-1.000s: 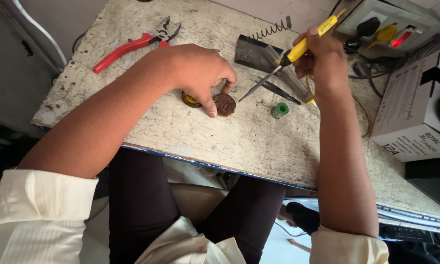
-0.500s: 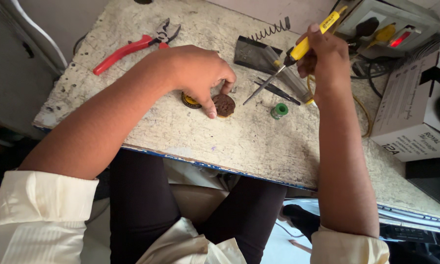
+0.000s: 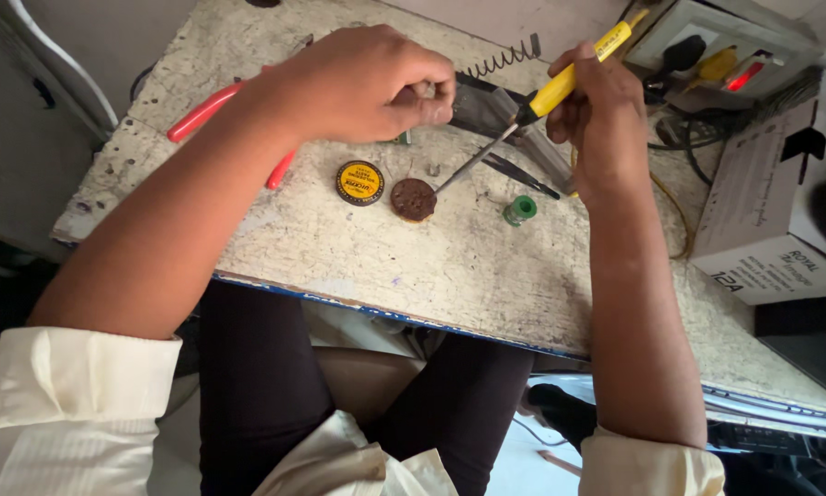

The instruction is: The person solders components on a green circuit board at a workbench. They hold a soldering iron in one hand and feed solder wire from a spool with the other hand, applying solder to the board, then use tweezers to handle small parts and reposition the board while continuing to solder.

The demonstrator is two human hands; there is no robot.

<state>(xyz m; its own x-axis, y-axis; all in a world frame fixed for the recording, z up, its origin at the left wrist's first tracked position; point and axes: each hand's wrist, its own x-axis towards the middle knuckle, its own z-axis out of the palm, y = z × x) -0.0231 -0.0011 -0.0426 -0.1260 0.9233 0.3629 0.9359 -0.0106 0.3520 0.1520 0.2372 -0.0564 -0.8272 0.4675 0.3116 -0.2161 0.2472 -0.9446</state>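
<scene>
While right-hand fingers (image 3: 585, 103) grip a soldering iron (image 3: 560, 87), the worn speckled bench (image 3: 413, 266) is cluttered.

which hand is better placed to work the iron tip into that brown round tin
Right, most likely. The right hand grips the yellow soldering iron, whose tip rests at the edge of the brown round tin. The left hand is closed, raised off the table, above the tin.
</scene>
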